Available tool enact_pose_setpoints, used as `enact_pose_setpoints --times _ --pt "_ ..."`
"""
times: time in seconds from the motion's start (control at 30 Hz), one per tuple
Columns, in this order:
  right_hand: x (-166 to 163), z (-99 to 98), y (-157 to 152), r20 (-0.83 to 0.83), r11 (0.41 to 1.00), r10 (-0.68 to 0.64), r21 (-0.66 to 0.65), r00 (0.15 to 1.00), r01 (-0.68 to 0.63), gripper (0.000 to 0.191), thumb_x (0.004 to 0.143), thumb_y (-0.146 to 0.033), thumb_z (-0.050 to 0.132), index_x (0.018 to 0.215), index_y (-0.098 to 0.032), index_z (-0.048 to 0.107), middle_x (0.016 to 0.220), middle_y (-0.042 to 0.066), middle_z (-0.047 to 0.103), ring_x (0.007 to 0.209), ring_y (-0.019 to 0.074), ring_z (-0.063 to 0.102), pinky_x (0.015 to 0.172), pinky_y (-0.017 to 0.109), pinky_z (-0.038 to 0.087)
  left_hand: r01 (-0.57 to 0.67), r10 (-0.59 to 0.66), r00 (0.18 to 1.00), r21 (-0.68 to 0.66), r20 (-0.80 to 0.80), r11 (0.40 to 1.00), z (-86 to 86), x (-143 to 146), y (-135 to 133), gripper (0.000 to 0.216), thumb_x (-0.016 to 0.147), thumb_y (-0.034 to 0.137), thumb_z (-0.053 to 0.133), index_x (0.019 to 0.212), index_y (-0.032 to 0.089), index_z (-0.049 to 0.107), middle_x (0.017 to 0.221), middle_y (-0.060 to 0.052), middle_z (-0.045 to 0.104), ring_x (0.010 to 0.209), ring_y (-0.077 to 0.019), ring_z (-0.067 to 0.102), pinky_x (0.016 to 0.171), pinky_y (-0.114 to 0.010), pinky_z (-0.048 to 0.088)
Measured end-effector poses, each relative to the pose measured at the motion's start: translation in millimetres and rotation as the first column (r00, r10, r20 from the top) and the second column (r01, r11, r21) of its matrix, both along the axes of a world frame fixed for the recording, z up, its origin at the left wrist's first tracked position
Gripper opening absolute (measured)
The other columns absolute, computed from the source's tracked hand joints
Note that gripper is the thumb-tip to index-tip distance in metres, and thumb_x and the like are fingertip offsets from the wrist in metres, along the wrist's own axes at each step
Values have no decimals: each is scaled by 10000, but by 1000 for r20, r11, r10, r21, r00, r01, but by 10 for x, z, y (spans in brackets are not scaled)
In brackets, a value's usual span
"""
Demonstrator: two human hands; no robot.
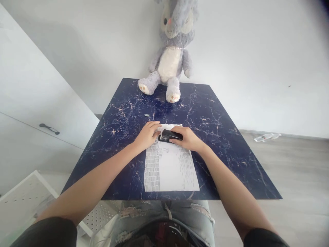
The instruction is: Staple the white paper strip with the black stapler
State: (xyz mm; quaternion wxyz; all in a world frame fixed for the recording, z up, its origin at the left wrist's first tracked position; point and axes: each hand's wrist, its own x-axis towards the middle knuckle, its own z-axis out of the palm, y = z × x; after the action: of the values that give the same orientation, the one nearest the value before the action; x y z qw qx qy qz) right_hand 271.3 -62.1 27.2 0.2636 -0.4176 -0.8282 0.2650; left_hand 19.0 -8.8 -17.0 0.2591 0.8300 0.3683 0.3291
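— Paper (169,168) lies printed side up on the dark marble table (226,137), near edge at six o'clock. How far along is the stapling?

— Midway, I'd judge. The right hand (189,138) has its fingers wrapped round the black stapler (170,136) at the sheet's twelve o'clock edge.

— And the left hand (147,134)?

— Fingers flat, pressing the top corner at eleven. No finished staple shows; one loose staple (147,115) lies beyond.
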Motion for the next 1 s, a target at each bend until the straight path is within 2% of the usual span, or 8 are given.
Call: enact_pose_setpoints --times 0.1,0.2,0.33,0.47,0.67,0.83,0.9,1.0 --pt "138 80 -15 38 997 -58 -49 998 60 278 944 -449 668 1066 -200 690 927 49 706 782 207 613 738 347 466 -1 7 992 45 -127 999 -18 -26 22 388 925 255 661 1307 188 661 1417 -149 591 1371 -343 483 1193 -566 339" --pt "490 127 6 -39 968 -192 -171 981 183 354 961 -512 627 1127 -200 648 964 57 707 790 227 613 702 348 474 31 -21 984 53 -175 998 -7 -72 44 403 913 215 661 1315 212 640 1232 -114 629 1185 -307 560 1090 -521 425" --pt "910 130 49 20 916 -358 -187 934 355 361 967 -539 603 1101 -205 631 953 52 693 787 237 600 694 349 464 60 -55 993 38 -105 997 44 -128 43 371 906 162 650 1267 246 635 1104 -72 584 1020 -247 580 989 -448 472" --pt "1017 119 55 148 898 -387 -165 910 409 350 964 -514 608 1140 -213 634 1026 65 703 862 267 624 749 363 464 95 -95 995 39 -5 995 87 -137 26 314 931 135 608 1219 255 640 1128 -62 549 1042 -217 596 990 -405 485" --pt "915 153 27 190 932 -278 -185 942 312 316 974 -515 605 1098 -227 637 1052 64 705 878 274 625 763 373 461 77 -81 996 74 47 994 73 -113 27 267 909 97 622 1139 226 667 1180 -72 544 1100 -221 604 1068 -460 479" --pt "567 215 -35 75 966 -204 -145 976 213 308 968 -521 618 974 -214 602 837 16 643 709 193 545 652 321 403 -60 54 996 87 71 994 81 -60 -39 190 926 154 625 1091 209 701 1421 -111 524 1345 -302 504 1176 -545 387" --pt "275 195 -79 33 980 -145 -135 989 148 294 975 -506 612 984 -213 604 837 15 644 714 186 553 651 316 410 -100 96 975 9 198 995 100 -13 -85 203 1002 225 532 1121 205 696 1384 -113 585 1329 -279 538 1180 -515 390" --pt "-164 101 -129 32 990 -98 -94 995 101 236 996 -453 593 1021 -221 627 856 26 669 738 194 580 692 332 447 -18 120 899 -239 421 971 87 46 -102 303 1051 393 470 1147 200 683 1242 -110 692 1181 -245 656 1081 -435 489"
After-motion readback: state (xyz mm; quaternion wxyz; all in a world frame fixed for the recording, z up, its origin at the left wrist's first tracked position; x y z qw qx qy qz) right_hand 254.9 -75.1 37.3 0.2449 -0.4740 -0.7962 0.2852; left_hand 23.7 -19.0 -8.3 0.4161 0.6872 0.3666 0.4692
